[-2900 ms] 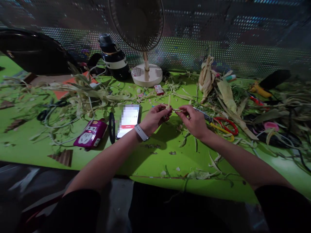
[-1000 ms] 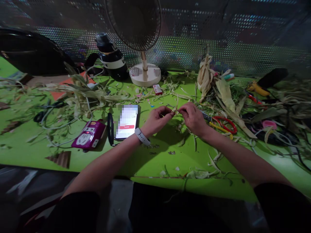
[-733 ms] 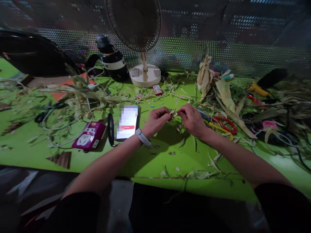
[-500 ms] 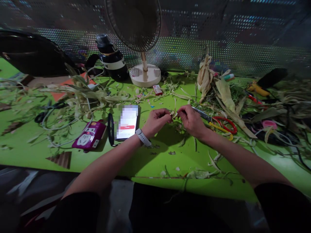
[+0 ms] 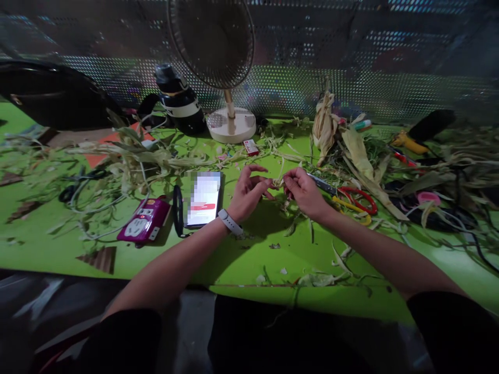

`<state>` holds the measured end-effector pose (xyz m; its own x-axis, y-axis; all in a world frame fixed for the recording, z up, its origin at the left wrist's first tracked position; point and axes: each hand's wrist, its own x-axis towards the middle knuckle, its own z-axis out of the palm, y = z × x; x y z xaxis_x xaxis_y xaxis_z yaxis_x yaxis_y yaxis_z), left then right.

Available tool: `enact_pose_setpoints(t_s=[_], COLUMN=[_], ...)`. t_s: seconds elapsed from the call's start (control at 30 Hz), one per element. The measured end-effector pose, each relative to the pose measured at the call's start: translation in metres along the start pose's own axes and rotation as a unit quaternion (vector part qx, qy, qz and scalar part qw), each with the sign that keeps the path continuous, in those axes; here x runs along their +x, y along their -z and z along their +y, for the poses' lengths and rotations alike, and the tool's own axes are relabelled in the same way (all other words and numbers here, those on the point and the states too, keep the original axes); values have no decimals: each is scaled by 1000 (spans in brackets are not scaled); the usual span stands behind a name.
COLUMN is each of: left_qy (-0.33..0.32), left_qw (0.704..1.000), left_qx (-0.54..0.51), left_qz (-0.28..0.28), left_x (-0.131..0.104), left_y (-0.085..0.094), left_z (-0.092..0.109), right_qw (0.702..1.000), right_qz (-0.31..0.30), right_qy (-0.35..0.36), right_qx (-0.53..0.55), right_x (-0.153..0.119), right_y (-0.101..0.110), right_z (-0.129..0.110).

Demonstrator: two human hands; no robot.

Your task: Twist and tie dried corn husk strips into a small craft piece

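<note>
Over the green table my right hand (image 5: 304, 193) pinches a thin, pale strip of corn husk (image 5: 278, 182) between thumb and fingertips. My left hand (image 5: 247, 196) is just to the left of the strip, its fingers spread and curved, its thumb tip close to the strip's end; whether it touches, I cannot tell. Small dry husk scraps (image 5: 290, 226) lie beneath the hands. Behind my right hand, partly covered by it, is a cutting tool with a red loop handle (image 5: 364, 199) and a yellow handle (image 5: 352, 206).
A lit phone (image 5: 203, 200) and a purple power socket (image 5: 145, 221) lie left of my hands. Husk piles (image 5: 136, 161) spread to both sides. A fan (image 5: 232, 124), a dark bottle (image 5: 182, 107) and a husk bundle (image 5: 324, 124) stand behind. The table's edge (image 5: 249, 285) is near me.
The fingers of my left hand have come off the husk strip and spread apart. My right hand keeps its pinch in nearly the same place. The view has shifted slightly.
</note>
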<state>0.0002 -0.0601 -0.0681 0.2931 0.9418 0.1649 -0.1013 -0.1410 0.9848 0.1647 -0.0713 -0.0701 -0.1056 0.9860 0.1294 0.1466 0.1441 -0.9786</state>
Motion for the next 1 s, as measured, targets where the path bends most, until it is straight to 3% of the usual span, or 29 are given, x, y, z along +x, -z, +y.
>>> enact_pose_setpoints(t_s=[0.13, 0.3, 0.5, 0.63, 0.77, 1.0], left_qy=[42, 34, 43, 48, 49, -7], left_qw=[997, 998, 997, 997, 997, 999], left_qx=[-10, -26, -45, -57, -49, 2], left_qz=[-62, -40, -44, -34, -35, -33], left_x=[-1, 0, 3, 4, 4, 2], left_y=[-3, -5, -4, -3, -3, -4], left_z=[-3, -8, -10, -11, -12, -10], right_qw=[999, 997, 998, 992, 996, 993], right_qz=[23, 34, 27, 35, 6, 8], right_qy=[28, 48, 22, 53, 48, 53], right_qx=[-8, -50, -51, -109, -80, -108], right_x=[-1, -2, 2, 5, 7, 1], right_y=[0, 2, 7, 11, 12, 5], right_z=[2, 1, -2, -3, -2, 0])
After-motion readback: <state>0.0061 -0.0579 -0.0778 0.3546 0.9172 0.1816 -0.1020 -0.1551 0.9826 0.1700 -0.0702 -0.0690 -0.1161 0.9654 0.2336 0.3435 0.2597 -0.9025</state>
